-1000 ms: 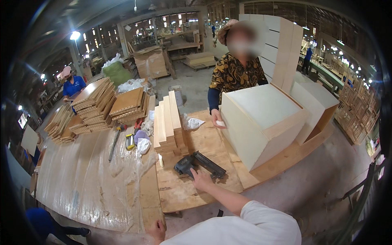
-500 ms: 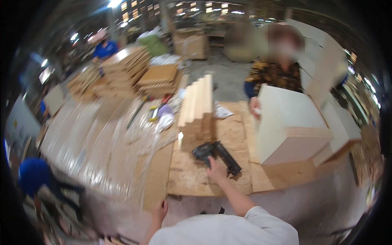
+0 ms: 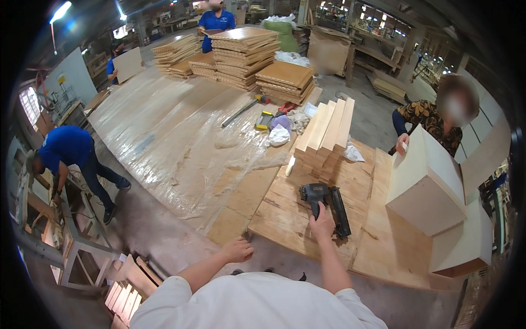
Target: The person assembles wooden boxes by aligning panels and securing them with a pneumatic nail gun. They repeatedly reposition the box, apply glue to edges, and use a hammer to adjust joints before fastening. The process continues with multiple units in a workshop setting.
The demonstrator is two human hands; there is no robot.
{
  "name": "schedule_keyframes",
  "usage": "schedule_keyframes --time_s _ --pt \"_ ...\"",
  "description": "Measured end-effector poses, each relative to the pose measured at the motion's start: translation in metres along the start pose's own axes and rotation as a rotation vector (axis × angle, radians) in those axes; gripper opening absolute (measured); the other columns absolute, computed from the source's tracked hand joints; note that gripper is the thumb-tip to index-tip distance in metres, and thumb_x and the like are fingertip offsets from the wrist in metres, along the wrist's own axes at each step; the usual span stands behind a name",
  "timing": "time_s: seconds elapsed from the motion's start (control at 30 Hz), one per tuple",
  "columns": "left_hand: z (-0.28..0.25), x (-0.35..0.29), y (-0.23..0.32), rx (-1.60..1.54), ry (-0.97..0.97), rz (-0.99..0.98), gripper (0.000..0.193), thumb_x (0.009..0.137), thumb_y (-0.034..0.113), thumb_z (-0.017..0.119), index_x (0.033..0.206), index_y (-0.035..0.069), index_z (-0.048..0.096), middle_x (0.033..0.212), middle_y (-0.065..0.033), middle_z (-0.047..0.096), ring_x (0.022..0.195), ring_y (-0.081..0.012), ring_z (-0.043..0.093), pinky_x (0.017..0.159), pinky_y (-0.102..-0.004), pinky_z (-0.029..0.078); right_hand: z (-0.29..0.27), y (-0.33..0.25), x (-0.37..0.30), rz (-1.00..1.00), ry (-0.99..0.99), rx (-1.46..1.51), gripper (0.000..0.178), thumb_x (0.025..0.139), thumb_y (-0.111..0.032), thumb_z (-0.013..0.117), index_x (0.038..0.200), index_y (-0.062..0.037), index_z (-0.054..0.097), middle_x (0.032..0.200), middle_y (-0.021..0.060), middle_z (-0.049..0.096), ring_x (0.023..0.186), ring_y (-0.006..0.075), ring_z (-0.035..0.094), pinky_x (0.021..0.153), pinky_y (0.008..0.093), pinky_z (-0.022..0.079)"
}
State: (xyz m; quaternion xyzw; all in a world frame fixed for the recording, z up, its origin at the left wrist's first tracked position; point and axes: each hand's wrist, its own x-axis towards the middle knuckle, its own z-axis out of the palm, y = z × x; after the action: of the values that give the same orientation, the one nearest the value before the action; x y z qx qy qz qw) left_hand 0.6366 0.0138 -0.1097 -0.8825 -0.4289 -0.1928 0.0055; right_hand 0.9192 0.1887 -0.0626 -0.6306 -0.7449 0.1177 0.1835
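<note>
My right hand point(image 3: 322, 223) grips the handle of a black nail gun point(image 3: 326, 204) that lies on the wooden workbench point(image 3: 296, 219). My left hand point(image 3: 237, 249) rests at the bench's near edge, fingers loosely curled, holding nothing. Just beyond the nail gun stands a stack of pale wooden slats point(image 3: 326, 137) set on edge. To the right, a person in a patterned shirt holds a pale box-shaped cabinet piece point(image 3: 424, 175) with one hand point(image 3: 402, 143).
A long table covered in clear plastic sheet point(image 3: 175, 131) runs to the left, with hand tools point(image 3: 266, 118) and stacks of wooden panels point(image 3: 244, 55) at its far end. A person in blue point(image 3: 68, 153) bends over a frame at left. Another pale box point(image 3: 466, 244) sits at right.
The view has swung left and closer to the bench. My right hand stays on the nail gun. My left hand has risen to the bench's near edge.
</note>
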Motion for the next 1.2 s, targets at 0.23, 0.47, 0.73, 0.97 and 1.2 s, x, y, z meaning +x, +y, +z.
schedule_keyframes --time_s 0.23,0.47,0.73,0.97,1.2 --pt "0.003 0.007 0.006 0.004 -0.044 -0.122 0.017 0.079 0.023 0.064 0.068 0.014 0.055 0.062 -0.0013 0.059 0.062 -0.0204 0.060 0.065 -0.0347 0.044 0.003 0.004 -0.001 0.011 0.041 -0.016 0.059 0.080 -0.025 0.059 0.136 -0.0154 0.044 0.098 0.0158 0.062 0.088 0.0349 0.062 0.077 0.0472 0.050" --pt "0.001 0.008 0.006 -0.025 0.019 -0.091 0.017 0.077 0.023 0.065 0.066 0.014 0.055 0.060 -0.0012 0.058 0.060 -0.0202 0.060 0.064 -0.0335 0.044 0.001 0.004 -0.001 0.020 0.024 -0.025 0.061 0.079 -0.026 0.060 0.136 -0.0147 0.044 0.100 0.0172 0.063 0.089 0.0359 0.062 0.080 0.0471 0.050" --pt "-0.003 0.012 0.008 -0.024 -0.005 -0.072 0.015 0.076 0.022 0.065 0.067 0.014 0.056 0.063 -0.0011 0.061 0.062 -0.0200 0.061 0.065 -0.0334 0.045 -0.002 0.007 -0.002 0.039 0.000 0.001 0.060 0.079 -0.026 0.061 0.136 -0.0144 0.044 0.101 0.0171 0.063 0.092 0.0350 0.062 0.081 0.0472 0.049" --pt "-0.001 0.012 0.009 -0.019 -0.037 -0.111 0.013 0.076 0.024 0.065 0.069 0.014 0.058 0.066 -0.0022 0.062 0.065 -0.0199 0.062 0.066 -0.0336 0.044 -0.001 0.006 -0.003 0.016 0.007 -0.013 0.061 0.081 -0.028 0.060 0.138 -0.0143 0.043 0.099 0.0144 0.061 0.092 0.0316 0.061 0.079 0.0453 0.049" --pt "0.000 0.013 0.013 -0.020 -0.024 -0.111 0.014 0.076 0.024 0.065 0.069 0.015 0.057 0.065 -0.0021 0.061 0.065 -0.0198 0.062 0.065 -0.0333 0.043 -0.001 0.007 -0.005 0.034 0.027 0.033 0.059 0.080 -0.026 0.059 0.136 -0.0143 0.045 0.101 0.0166 0.063 0.090 0.0345 0.061 0.081 0.0460 0.048"
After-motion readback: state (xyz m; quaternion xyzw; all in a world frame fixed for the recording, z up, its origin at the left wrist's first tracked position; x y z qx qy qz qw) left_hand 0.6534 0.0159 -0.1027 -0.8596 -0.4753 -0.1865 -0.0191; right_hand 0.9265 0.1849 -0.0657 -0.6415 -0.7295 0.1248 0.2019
